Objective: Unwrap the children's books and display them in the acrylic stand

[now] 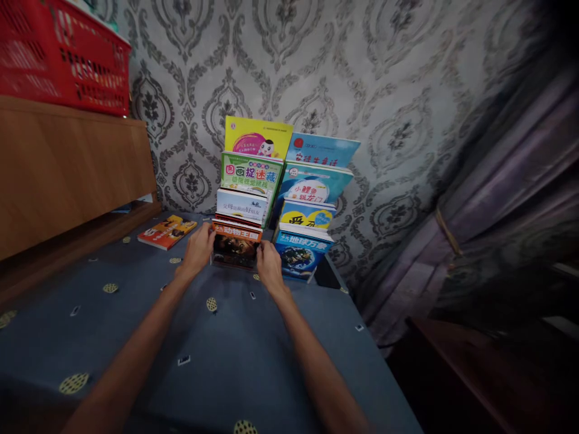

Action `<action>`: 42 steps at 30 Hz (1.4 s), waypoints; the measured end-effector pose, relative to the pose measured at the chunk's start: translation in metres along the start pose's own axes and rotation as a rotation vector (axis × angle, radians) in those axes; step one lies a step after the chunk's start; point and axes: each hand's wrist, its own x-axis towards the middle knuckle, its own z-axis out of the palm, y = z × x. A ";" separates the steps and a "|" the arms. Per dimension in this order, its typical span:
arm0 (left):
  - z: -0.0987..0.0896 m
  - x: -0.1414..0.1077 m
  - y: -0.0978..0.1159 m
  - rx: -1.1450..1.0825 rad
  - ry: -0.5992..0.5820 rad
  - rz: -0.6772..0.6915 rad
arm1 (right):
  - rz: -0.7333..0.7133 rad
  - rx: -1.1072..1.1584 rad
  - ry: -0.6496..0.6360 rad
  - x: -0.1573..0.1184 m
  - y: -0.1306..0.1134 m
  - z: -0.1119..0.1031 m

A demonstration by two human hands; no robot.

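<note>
Two columns of books stand upright in tiers against the wall. At the front of the left column is a dark book with an orange top point(236, 246). My left hand point(200, 244) grips its left edge, and my right hand point(269, 262) has closed fingers at its right edge. Behind it rise a white book point(241, 206), a green book point(251, 175) and a yellow book point(257, 135). Beside my right hand, a blue book with a globe picture point(301, 256) fronts the right column. An orange book point(167, 232) lies flat, left of my left hand.
The table point(217, 361) has a blue patterned cloth. A wooden cabinet point(72, 169) with a red basket point(94, 66) on top stands at the left. A dark flat object point(327, 274) lies behind the right column. Curtains point(416, 259) hang at the right.
</note>
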 end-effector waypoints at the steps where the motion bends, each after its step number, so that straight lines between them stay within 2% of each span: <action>1: 0.001 0.000 -0.001 0.008 -0.002 0.000 | 0.001 -0.003 0.007 0.000 0.000 0.001; 5: 0.006 0.000 -0.002 0.069 -0.014 0.007 | 0.014 0.006 0.005 -0.002 -0.002 0.004; 13: 0.012 0.009 -0.003 0.168 -0.055 -0.004 | 0.050 0.055 -0.095 -0.001 -0.012 0.000; 30: 0.020 0.019 -0.005 0.195 -0.049 -0.023 | 0.272 -0.264 -0.277 0.008 -0.034 -0.006; 34: 0.020 0.020 -0.005 0.179 -0.052 -0.017 | 0.294 -0.235 -0.249 0.013 -0.032 -0.001; 42: 0.020 0.020 -0.003 0.224 -0.068 -0.026 | 0.219 -0.119 -0.105 0.012 -0.014 0.015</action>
